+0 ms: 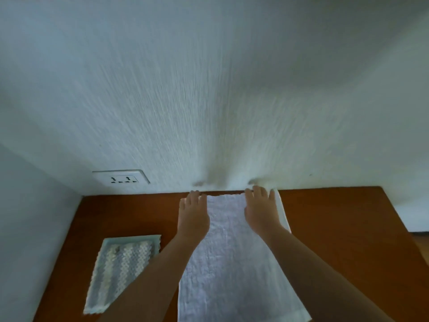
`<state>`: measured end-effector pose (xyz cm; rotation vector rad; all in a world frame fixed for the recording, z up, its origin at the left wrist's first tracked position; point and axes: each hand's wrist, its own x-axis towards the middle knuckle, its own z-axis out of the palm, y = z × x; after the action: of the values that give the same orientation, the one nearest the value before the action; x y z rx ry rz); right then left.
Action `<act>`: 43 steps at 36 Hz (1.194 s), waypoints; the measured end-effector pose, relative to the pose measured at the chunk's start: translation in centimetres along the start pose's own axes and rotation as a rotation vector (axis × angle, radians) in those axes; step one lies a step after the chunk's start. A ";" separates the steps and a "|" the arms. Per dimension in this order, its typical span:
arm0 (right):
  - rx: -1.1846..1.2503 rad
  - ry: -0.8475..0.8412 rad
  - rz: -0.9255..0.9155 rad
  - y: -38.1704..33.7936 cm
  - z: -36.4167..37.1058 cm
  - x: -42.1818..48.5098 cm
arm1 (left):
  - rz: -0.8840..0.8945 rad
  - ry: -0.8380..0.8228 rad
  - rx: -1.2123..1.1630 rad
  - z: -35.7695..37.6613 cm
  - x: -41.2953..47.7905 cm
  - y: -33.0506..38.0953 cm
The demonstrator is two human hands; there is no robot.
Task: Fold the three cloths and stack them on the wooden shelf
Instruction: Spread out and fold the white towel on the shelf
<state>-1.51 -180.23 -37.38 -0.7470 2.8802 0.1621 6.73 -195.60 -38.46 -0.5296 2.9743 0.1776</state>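
A long white towel lies lengthwise on the wooden shelf, reaching from the near edge to the wall. My left hand rests at its far left corner. My right hand lies on its far right part. Both hands have their fingers stretched flat towards the wall, pressing the cloth's far edge. To the left lies a folded cloth with a pale teal border and grey-and-white scalloped stripes. A third cloth is not in view.
A white textured wall rises directly behind the shelf, with a power socket low on the left. Another wall closes the shelf's left side. The shelf's right edge drops off to a floor at the far right.
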 end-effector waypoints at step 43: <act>0.232 0.062 -0.115 -2.9 9.1 -6.2 | 0.201 0.093 -0.073 9.3 -6.5 2.4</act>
<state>6.39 -178.53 -45.34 -0.8824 2.8352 -0.2090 12.78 -189.95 -46.54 -0.2504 3.1191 0.2881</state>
